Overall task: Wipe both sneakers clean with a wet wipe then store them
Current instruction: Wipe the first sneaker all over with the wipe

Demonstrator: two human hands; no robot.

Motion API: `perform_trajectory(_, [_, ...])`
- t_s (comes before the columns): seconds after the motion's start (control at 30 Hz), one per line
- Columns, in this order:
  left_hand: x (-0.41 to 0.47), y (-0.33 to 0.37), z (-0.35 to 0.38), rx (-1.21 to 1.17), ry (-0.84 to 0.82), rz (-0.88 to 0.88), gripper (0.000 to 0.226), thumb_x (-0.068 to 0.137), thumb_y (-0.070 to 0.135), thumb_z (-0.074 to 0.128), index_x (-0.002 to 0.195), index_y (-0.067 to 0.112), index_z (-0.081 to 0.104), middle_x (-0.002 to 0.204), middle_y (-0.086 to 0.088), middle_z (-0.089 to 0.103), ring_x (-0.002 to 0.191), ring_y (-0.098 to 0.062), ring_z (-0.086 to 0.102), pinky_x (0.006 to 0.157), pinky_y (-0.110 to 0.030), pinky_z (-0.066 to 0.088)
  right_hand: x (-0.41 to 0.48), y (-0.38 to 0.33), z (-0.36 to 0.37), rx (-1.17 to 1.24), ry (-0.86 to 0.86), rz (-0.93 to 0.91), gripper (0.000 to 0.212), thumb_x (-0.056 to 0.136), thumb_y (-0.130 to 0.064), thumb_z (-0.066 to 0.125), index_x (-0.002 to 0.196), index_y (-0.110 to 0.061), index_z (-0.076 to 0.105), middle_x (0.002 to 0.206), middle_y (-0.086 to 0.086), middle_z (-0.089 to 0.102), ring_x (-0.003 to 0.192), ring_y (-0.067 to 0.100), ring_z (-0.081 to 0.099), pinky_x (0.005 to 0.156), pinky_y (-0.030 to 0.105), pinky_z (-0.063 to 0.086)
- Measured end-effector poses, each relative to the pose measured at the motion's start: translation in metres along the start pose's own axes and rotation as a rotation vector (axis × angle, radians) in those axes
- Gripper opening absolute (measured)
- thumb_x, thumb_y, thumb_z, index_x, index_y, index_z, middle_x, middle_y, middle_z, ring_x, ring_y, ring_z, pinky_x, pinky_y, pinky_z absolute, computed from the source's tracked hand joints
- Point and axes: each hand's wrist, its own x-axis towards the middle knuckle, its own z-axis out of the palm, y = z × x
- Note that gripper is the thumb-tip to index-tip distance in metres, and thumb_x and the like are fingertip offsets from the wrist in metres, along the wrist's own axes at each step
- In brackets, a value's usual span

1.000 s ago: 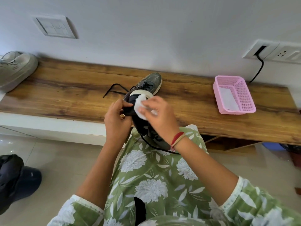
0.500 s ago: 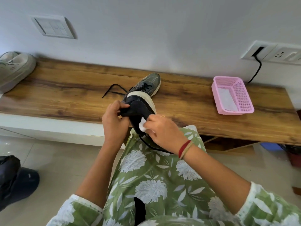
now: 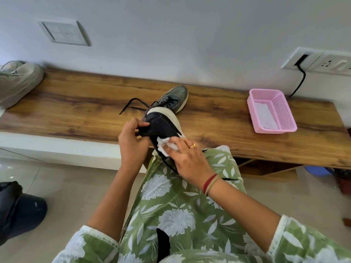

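Nearest, 6 o'clock: green floral-print garment [image 3: 171,215] over the lap. 8 o'clock, on the tiled floor: black rounded shoe [image 3: 20,211].

Centre: right hand [image 3: 190,158], fingers laid fairly straight, pressing a crumpled white wet wipe [image 3: 164,146] against the side of a dark sneaker with a cream sole [image 3: 161,126]. The sneaker is held above the lap at the front edge of the bench. Left hand [image 3: 133,141], at the sneaker's 9 o'clock, fingers curled, gripping its dark collar.

Beyond: long brown wood-grain bench [image 3: 76,103]. On it, at 12 o'clock just behind the held sneaker: grey-green laced sneaker [image 3: 175,96], black laces trailing toward 9 o'clock. 2 o'clock: pink perforated plastic basket [image 3: 284,118] with a white sheet inside. 10 o'clock, at the bench end: pale grey sneaker [image 3: 17,82].

Farthest, on the wall: white switch plate [image 3: 63,32] at 11 o'clock; white socket [image 3: 321,60] with a black cable at 2 o'clock.
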Motion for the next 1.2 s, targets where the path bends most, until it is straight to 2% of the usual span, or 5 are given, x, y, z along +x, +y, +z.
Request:
perform_trajectory(0.23, [0.006, -0.008, -0.005, -0.017, -0.044, -0.06, 0.034, 0.07, -0.016, 0.058, 0.085, 0.015, 0.061, 0.085, 0.01, 0.059, 0.086, -0.014, 0.057, 0.071, -0.03, 0.049, 0.036, 0.007, -0.023, 0.454, 0.404, 0.347, 0.03, 0.09, -0.001, 0.051, 0.116, -0.007, 0.063, 0.11, 0.007, 0.058, 0.102, 0.016, 0.051, 0.089, 0.02, 0.042])
perform_trajectory(0.53, [0.002, -0.013, -0.013, 0.056, -0.031, -0.045, 0.037, 0.07, -0.015, 0.058, 0.087, 0.018, 0.056, 0.085, 0.011, 0.058, 0.082, -0.007, 0.054, 0.067, -0.022, 0.044, 0.008, 0.019, 0.009, 0.209, 0.038, -0.14, 0.043, 0.085, -0.002, 0.048, 0.126, -0.01, 0.058, 0.115, 0.007, 0.059, 0.099, 0.019, 0.047, 0.084, 0.022, 0.041])
perform_trajectory(0.7, [-0.004, -0.009, -0.013, 0.564, -0.142, 0.219, 0.06, 0.08, -0.005, 0.053, 0.132, 0.024, 0.055, 0.102, -0.01, 0.047, 0.064, -0.019, 0.045, 0.048, -0.021, 0.032, 0.017, 0.025, -0.005, 0.81, 0.266, 0.518, 0.025, 0.093, -0.005, 0.049, 0.109, -0.012, 0.066, 0.101, 0.0, 0.061, 0.091, 0.006, 0.055, 0.084, 0.022, 0.049])
perform_trajectory(0.9, [-0.006, -0.018, -0.018, 0.503, -0.105, 0.293, 0.054, 0.075, -0.013, 0.057, 0.117, 0.02, 0.068, 0.114, -0.012, 0.056, 0.073, -0.016, 0.05, 0.051, -0.023, 0.041, 0.024, 0.051, -0.002, 1.078, 0.393, 1.062, 0.019, 0.094, -0.005, 0.047, 0.096, -0.004, 0.066, 0.078, 0.005, 0.054, 0.064, 0.007, 0.045, 0.058, 0.018, 0.038])
perform_trajectory(1.2, [-0.011, -0.043, -0.012, -0.256, 0.178, -0.373, 0.042, 0.073, -0.024, 0.045, 0.073, 0.018, 0.047, 0.097, 0.002, 0.064, 0.102, -0.011, 0.059, 0.085, -0.034, 0.054, 0.002, 0.062, -0.012, 1.157, 0.52, 1.194, 0.021, 0.09, 0.007, 0.046, 0.1, -0.011, 0.05, 0.093, 0.007, 0.059, 0.063, 0.012, 0.06, 0.052, 0.021, 0.052])
